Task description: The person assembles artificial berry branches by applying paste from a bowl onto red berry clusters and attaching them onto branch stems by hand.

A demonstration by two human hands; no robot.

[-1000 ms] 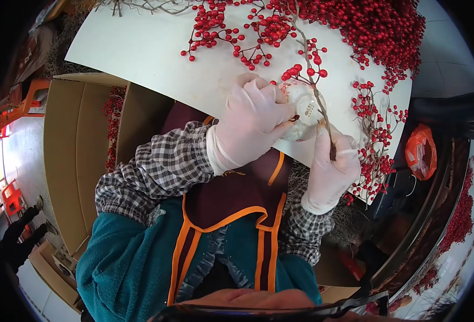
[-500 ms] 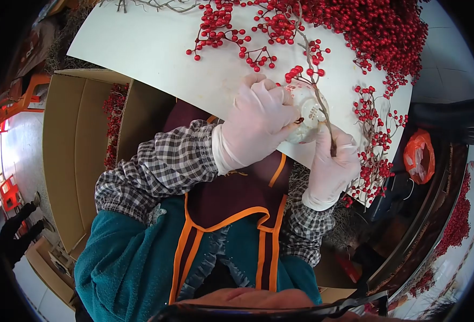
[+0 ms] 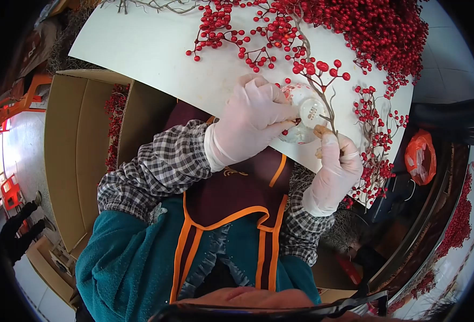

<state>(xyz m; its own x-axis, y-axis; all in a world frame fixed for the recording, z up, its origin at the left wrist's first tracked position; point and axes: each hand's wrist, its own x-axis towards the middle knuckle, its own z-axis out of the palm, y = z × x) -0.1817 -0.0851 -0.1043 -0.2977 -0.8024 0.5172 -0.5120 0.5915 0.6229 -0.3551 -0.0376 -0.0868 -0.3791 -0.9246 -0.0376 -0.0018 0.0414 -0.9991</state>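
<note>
On the white table (image 3: 156, 53), I see my left hand (image 3: 251, 118) pinching a red berry (image 3: 298, 121) beside a bowl (image 3: 312, 110); my right hand (image 3: 334, 169) grips a branch (image 3: 329, 111).

Bowl (image 3: 310, 111) on table (image 3: 156, 56), berry heap (image 3: 379, 32) behind; carton (image 3: 68, 150) left, bag (image 3: 420, 156) right

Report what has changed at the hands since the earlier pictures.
The thin brown woody stem in the white-gloved right hand has turned, swinging its round red berries rightward in the picture; nothing was visibly let go. The white-gloved left hand still pinches a small dark-red piece, and the white bowl with red markings stays put.
</note>
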